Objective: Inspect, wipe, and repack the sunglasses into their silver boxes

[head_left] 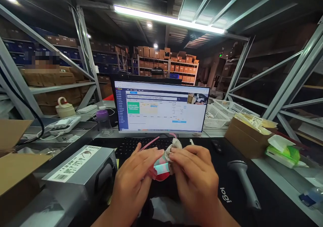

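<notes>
The left hand [135,176] and right hand [195,181] are close together, clamped on a pink plastic item [161,173] held between them. The right hand presses a crumpled cloth [175,152] against it, and a thin pink strip [150,143] angles up from the left hand. All of this sits just in front of the keyboard [143,147].

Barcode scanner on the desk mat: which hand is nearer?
Right hand. It holds a white cloth to the left of the barcode scanner, not touching it; the left hand is farther left, past the right hand.
</notes>
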Demonstrator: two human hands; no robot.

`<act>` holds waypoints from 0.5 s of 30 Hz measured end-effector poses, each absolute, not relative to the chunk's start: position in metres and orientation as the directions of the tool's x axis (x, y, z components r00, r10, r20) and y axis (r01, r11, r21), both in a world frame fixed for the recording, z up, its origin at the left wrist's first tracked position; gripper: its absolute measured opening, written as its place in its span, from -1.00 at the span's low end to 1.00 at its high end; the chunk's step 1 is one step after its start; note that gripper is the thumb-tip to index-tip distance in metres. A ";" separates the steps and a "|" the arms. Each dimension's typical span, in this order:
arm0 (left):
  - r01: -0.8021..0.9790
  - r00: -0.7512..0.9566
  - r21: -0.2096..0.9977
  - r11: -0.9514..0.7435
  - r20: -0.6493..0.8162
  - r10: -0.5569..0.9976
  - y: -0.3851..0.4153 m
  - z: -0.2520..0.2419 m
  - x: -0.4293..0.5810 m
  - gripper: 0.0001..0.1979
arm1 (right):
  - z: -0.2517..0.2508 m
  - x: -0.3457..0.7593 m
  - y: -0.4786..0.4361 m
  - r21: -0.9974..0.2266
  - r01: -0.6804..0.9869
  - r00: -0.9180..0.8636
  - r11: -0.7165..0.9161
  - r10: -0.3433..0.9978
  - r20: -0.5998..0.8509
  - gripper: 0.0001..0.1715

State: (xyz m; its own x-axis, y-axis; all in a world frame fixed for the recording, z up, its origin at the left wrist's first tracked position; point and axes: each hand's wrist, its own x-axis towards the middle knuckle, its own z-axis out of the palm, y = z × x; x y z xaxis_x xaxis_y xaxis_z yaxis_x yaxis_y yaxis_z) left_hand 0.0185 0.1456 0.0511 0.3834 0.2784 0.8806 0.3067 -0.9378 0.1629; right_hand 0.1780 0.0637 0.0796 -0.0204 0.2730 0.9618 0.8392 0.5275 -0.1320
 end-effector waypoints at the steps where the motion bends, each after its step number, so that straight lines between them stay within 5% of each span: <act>1: 0.310 0.383 0.168 -0.936 0.879 0.285 0.146 0.051 0.019 -0.50 | 0.079 0.178 0.065 -0.135 0.846 -0.013 0.515 0.273 0.962 -0.60; 12: 0.334 0.348 0.198 -0.921 0.883 0.316 0.150 0.052 0.015 -0.54 | 0.072 0.167 0.068 -0.122 0.863 -0.012 0.490 0.261 0.965 -0.61; 15: 0.334 0.361 0.200 -0.921 0.875 0.321 0.150 0.054 0.012 -0.50 | 0.077 0.193 0.075 -0.219 0.875 0.080 0.432 0.318 0.945 -0.67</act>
